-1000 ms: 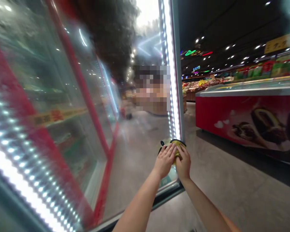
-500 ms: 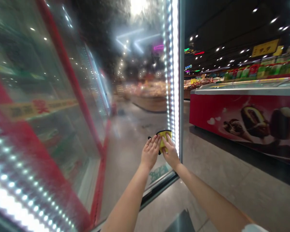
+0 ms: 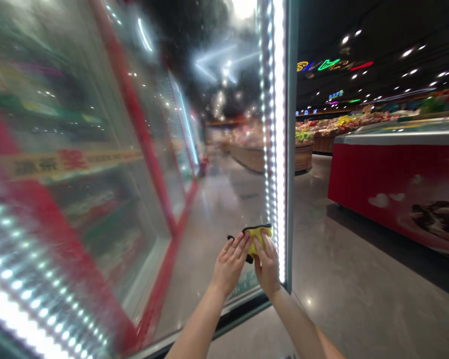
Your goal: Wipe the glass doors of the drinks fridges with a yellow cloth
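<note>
A yellow cleaning cloth with black edging (image 3: 253,245) is pressed against the glass door (image 3: 234,199), low down beside its lit right edge. My left hand (image 3: 229,262) lies over the cloth's left part, fingers together and pointing up. Black bits of the cloth stick out beside and below those fingers. My right hand (image 3: 268,264) holds the cloth's right part, its fingertips pushing it onto the pane. The two hands are close together, and the palm sides are hidden from me.
A bright LED strip (image 3: 280,149) runs up the door's edge. Red-framed cabinets (image 3: 157,179) appear blurred in or through the glass at left. A red chest freezer (image 3: 381,184) stands to the right, with produce stands (image 3: 303,157) behind it on the grey floor (image 3: 344,284).
Both hands and the cloth sit lower in view, still near the door's lower right corner. The door edge and the freezer have shifted right in the picture as my view turned left.
</note>
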`<state>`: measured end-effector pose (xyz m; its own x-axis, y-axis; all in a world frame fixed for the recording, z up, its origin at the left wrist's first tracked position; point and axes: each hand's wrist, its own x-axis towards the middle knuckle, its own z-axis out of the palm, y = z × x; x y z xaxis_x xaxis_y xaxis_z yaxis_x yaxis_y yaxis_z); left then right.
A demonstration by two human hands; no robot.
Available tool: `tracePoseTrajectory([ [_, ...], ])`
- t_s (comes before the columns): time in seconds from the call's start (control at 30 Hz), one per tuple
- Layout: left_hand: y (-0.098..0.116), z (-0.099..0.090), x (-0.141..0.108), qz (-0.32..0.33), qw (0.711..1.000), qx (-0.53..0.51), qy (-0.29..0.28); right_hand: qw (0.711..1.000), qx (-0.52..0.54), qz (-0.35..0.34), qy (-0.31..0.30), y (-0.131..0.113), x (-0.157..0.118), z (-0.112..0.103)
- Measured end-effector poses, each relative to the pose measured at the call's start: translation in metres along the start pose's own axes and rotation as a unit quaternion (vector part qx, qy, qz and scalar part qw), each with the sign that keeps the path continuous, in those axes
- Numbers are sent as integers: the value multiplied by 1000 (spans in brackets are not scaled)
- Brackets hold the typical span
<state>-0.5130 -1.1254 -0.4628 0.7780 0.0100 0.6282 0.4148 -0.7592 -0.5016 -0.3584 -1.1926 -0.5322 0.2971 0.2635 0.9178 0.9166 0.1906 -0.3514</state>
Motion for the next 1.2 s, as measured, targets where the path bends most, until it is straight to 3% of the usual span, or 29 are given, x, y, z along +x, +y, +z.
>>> tracePoseTrajectory([
  [0.23,-17,-2,-8,46,998,31,-44,994,-16,66,81,-20,2,43],
  [0.4,-1,12,-15,-28,999,24,-35,988,7,94,123,-17,1,63],
  [0.57,16,29,-41,-86,996,-2,-11,989,27,78,125,-1,-1,66],
  [0.67,23,44,-63,-109,994,-7,-4,987,33,98,127,13,-21,72],
  [0.77,30,58,-87,-125,992,-4,-5,978,44,158,126,20,-58,82],
  [0.9,35,66,-112,-89,996,-13,-23,977,43,193,81,3,-100,95],
  [1.03,32,69,-125,-88,995,-15,-37,978,-28,202,38,-12,-111,103],
  [1.13,29,74,-133,-79,996,-20,-39,979,-47,197,17,6,-113,100],
  [1.2,30,79,-139,-65,997,-23,-42,976,-48,209,37,27,-119,96],
])
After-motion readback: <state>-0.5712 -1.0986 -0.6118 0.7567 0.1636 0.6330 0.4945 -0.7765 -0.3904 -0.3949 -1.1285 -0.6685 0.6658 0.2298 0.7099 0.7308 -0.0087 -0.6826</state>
